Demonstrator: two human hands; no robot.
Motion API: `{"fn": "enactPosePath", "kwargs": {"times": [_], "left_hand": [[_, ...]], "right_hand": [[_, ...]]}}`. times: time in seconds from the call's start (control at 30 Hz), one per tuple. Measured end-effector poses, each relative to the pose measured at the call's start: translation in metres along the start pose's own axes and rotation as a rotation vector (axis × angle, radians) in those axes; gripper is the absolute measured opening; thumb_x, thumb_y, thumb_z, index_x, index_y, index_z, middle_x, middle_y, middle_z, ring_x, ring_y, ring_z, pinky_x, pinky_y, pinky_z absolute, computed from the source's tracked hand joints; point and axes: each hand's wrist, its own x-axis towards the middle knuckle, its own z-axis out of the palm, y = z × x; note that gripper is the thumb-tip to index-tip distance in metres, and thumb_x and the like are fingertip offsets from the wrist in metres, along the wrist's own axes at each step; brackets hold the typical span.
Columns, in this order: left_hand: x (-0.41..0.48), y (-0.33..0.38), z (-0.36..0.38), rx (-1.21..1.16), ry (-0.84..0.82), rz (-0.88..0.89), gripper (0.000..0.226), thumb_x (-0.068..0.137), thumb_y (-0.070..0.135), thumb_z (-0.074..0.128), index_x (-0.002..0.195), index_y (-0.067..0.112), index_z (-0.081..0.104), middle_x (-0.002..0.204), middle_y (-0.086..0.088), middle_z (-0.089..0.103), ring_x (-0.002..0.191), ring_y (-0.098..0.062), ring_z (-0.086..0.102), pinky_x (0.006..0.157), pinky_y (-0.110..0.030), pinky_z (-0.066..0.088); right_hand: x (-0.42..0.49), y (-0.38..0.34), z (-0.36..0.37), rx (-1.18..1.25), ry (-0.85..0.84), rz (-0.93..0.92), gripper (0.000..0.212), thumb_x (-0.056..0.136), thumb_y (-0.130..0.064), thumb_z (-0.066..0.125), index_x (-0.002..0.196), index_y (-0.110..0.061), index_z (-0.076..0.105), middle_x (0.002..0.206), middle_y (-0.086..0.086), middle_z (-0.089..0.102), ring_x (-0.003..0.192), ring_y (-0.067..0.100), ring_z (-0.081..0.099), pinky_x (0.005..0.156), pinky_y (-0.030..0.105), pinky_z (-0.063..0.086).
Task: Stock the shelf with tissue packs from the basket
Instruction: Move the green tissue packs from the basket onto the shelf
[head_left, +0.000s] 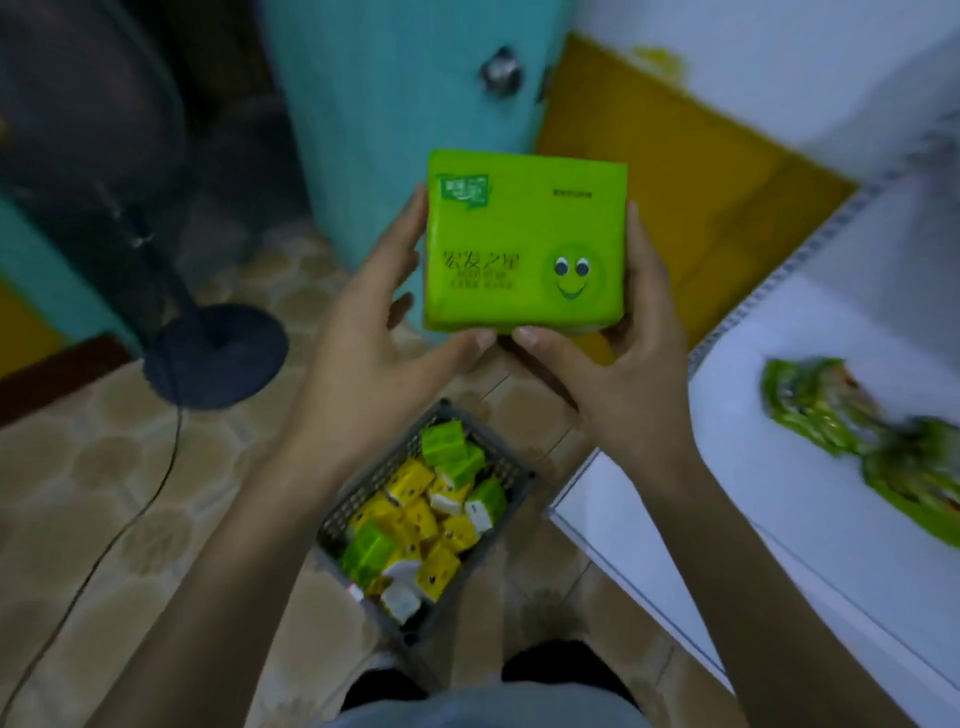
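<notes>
A bright green tissue pack (524, 244) with a smiley face is held up at chest height between both hands. My left hand (374, 332) grips its left edge and lower corner, thumb under the bottom. My right hand (613, 364) grips its right edge, thumb at the bottom edge. On the floor below stands a dark grey basket (511, 475) holding several green and yellow tissue packs (415, 519). At the right is the white shelf (810, 364), with blurred green packs (883, 441) lying on it.
A dark standing fan with a round base (218, 358) and a trailing cord stands at the left on the tiled floor. A teal door (395, 104) with a metal knob is ahead, with a yellow wall panel (675, 171) beside it.
</notes>
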Motion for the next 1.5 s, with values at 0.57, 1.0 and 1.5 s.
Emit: {"fn": "enactPosePath", "kwargs": {"times": [0.57,1.0,1.5], "left_hand": [[0.056,0.188,0.356,-0.026,-0.235,0.617,0.079,0.077,0.029,0.072,0.142,0.014,0.031,0.131,0.006,0.044,0.114,0.009,0.047,0.089,-0.012,0.046],[0.158,0.33,0.569,0.71,-0.324,0.801,0.066,0.084,0.062,0.05,0.141,0.031,0.038,0.136,0.003,0.05,0.124,-0.022,0.045,0.098,-0.038,0.035],[0.166,0.309,0.582,0.852,-0.269,0.699,0.064,0.085,0.064,0.047,0.138,0.028,0.042,0.137,0.006,0.049,0.125,-0.018,0.044,0.087,-0.037,0.044]], "right_hand": [[-0.044,-0.038,-0.388,-0.678,0.704,-0.325,0.088,0.077,-0.032,0.076,0.143,-0.014,0.022,0.144,-0.001,0.038,0.132,0.019,0.043,0.101,0.025,0.043],[0.018,-0.059,-0.65,-1.006,0.598,0.126,0.077,0.064,-0.067,0.061,0.134,-0.035,0.048,0.124,-0.006,0.061,0.111,0.025,0.058,0.094,0.038,0.046],[0.04,-0.034,-0.651,-1.151,0.471,0.175,0.08,0.083,-0.057,0.058,0.148,-0.025,0.025,0.15,0.004,0.035,0.135,0.024,0.035,0.102,0.038,0.034]]}}
